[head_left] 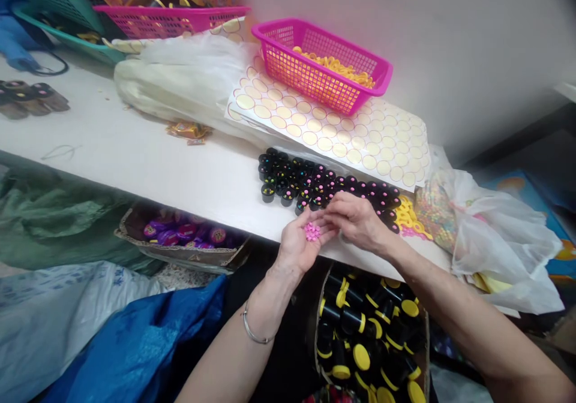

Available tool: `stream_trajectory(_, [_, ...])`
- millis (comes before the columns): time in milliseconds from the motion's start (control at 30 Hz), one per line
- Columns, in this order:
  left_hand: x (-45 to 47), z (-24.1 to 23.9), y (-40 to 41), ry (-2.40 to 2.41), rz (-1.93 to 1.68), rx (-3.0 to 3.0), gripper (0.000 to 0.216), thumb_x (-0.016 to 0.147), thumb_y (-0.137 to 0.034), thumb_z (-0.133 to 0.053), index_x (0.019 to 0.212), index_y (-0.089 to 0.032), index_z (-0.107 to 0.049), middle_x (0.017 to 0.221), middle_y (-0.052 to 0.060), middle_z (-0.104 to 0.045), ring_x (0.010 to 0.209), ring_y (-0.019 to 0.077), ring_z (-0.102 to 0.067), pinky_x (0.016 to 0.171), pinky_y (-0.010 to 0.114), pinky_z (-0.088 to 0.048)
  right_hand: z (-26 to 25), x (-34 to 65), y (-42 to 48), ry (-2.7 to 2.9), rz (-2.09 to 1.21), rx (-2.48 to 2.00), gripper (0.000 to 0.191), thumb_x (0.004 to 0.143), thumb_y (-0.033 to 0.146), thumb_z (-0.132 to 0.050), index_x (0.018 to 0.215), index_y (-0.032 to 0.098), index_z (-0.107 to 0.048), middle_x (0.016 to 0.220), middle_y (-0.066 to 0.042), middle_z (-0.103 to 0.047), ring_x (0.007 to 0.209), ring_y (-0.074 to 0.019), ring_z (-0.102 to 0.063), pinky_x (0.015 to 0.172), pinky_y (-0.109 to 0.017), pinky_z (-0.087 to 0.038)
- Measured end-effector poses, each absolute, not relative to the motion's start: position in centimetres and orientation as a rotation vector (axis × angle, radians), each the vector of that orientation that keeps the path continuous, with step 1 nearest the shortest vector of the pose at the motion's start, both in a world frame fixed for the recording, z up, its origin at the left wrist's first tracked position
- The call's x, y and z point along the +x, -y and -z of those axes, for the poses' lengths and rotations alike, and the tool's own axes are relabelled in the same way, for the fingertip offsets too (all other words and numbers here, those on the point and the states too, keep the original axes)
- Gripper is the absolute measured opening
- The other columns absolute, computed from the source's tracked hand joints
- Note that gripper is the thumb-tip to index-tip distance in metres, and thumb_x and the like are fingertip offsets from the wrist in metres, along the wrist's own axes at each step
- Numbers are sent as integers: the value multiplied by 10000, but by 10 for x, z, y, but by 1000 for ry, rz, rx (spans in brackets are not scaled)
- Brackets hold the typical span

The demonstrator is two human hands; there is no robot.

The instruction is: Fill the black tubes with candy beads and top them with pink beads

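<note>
My left hand [299, 244] is cupped palm up at the table's front edge and holds a small heap of pink beads [312, 231]. My right hand [357, 220] is beside it, fingers pinched over the beads, touching the heap. Just behind both hands stands a cluster of small open black pots [315, 181] with coloured bits inside, set in rows on the white table [157, 157].
A sheet of round yellow-rimmed stickers [360, 136] lies behind the pots, with a pink basket [315, 61] of yellow rings on it. Plastic bags [495, 241] lie right. Under the table are a box of black pots with yellow lids [373, 337] and a carton of purple items [184, 235].
</note>
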State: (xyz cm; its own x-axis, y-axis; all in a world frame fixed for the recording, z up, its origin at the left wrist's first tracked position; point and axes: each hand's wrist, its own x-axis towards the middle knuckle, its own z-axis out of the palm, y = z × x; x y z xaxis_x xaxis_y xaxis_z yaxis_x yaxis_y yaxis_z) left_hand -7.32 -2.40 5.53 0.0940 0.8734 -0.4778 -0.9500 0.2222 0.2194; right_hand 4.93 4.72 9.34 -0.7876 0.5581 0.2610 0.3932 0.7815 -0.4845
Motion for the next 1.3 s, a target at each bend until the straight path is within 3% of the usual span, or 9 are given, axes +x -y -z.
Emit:
stream_trajectory(167, [-72,-56,24,-570,-1383,-173,388,944,-305,-364,804,-47,-618,725,110,-633,621,133,-595,562,233,-470,-69,61,-30,2610,-367,-661,193,884,199,-508,866,196,-701,758,-36,-573,729,-146,-486,643,-272,-354])
stream_trajectory(400, [-68,-51,22,-492,-1388,-117,395,947,-283,-362,785,-54,-639,750,95,-638,646,109,-586,602,205,-467,-60,58,-27,2662,22,-497,217,893,172,-460,817,163,-663,780,-43,-609,693,-150,-447,647,-310,-301])
stream_trajectory(533, [-67,-52,22,-464,-1377,-117,405,945,-316,-367,781,-62,-638,710,85,-625,638,119,-590,630,233,-492,-67,54,-35,2614,-12,-585,278,909,172,-412,774,155,-655,719,-42,-569,691,-150,-454,642,-300,-310])
stream_trajectory(767, [-69,-58,25,-597,-1312,-118,413,931,-356,-371,844,-44,-628,793,169,-664,747,216,-656,750,354,-526,-85,0,-85,2640,-207,-793,256,909,252,-454,819,197,-687,870,-48,-609,802,-171,-483,683,-295,-330])
stream_trajectory(1300, [-79,-59,27,-633,-1316,-126,402,908,-380,-420,852,-35,-619,839,205,-670,758,227,-667,741,326,-521,-87,-44,-105,2985,-41,-837,258,888,229,-468,787,171,-698,894,-85,-630,869,-216,-482,650,-332,-256])
